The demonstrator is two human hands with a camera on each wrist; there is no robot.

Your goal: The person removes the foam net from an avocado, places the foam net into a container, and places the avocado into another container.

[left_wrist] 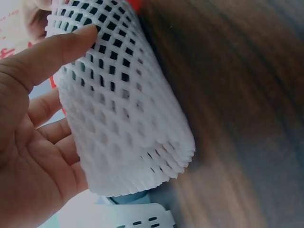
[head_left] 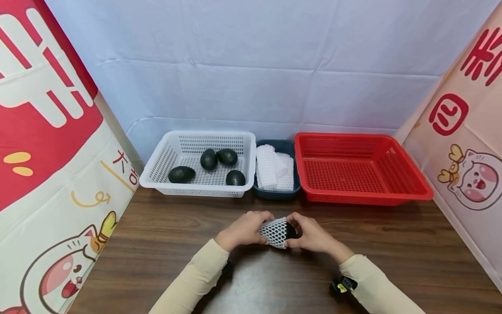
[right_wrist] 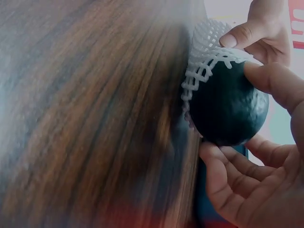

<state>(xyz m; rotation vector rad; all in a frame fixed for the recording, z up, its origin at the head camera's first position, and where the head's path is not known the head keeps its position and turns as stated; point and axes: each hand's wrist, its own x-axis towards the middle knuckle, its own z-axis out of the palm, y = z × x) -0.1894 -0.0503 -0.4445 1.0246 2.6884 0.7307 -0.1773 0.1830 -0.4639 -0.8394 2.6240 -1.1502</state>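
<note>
A dark avocado (right_wrist: 230,107) sits partly inside a white foam net sleeve (head_left: 274,233), low over the front middle of the table. My left hand (head_left: 246,229) holds the netted part, thumb on the near side and fingers behind. In the left wrist view, the sleeve's far end (left_wrist: 133,171) hangs loose and slack past the fruit. With thumb and fingertips, my right hand (head_left: 311,234) grips the bare rounded end of the avocado near the sleeve's opening. The right wrist view shows the net's edge (right_wrist: 202,76) stretched around part of the fruit.
At the back left stands a white basket (head_left: 204,189) with several avocados (head_left: 181,174) in it. Beside it, a dark blue bin (head_left: 277,195) holds folded white net sleeves (head_left: 267,168). A red basket (head_left: 364,197) stands to the right on the brown wooden table (head_left: 157,244).
</note>
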